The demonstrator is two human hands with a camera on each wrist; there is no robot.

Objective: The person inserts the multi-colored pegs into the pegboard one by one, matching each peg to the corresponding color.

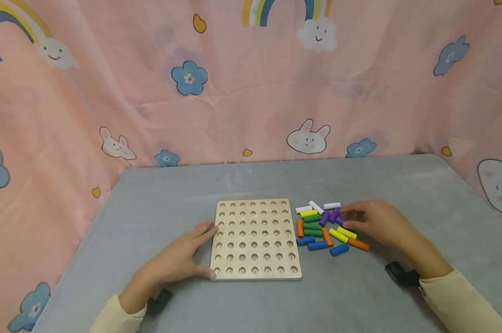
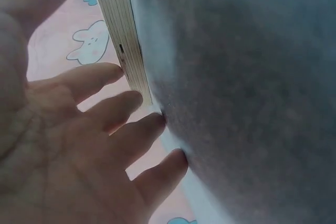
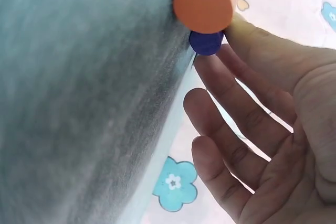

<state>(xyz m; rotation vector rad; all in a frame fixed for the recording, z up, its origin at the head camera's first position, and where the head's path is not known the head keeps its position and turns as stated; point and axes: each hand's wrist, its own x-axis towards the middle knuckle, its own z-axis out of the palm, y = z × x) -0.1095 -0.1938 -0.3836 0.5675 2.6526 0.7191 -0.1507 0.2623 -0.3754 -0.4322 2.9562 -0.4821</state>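
Observation:
A square wooden board (image 1: 248, 239) with rows of round holes lies on the table. My left hand (image 1: 177, 259) rests along its left edge, thumb at the near corner and fingers spread farther up. In the left wrist view, fingertips (image 2: 131, 98) are right at the board's side (image 2: 118, 30). My right hand (image 1: 380, 224) reaches into loose coloured pegs right of the board. Its thumb and index finger are apart around one purple peg (image 1: 341, 221). In the right wrist view, that purple peg (image 3: 206, 44) shows beneath a nearer orange peg (image 3: 203, 6), beside the thumb tip.
Around the purple pegs lie white pegs (image 1: 331, 206), green pegs (image 1: 312, 232), yellow pegs (image 1: 338, 235), blue pegs (image 1: 318, 245) and orange pegs (image 1: 358, 244). The grey table (image 1: 171, 199) ends at a pink patterned curtain (image 1: 242, 111) behind and at the sides.

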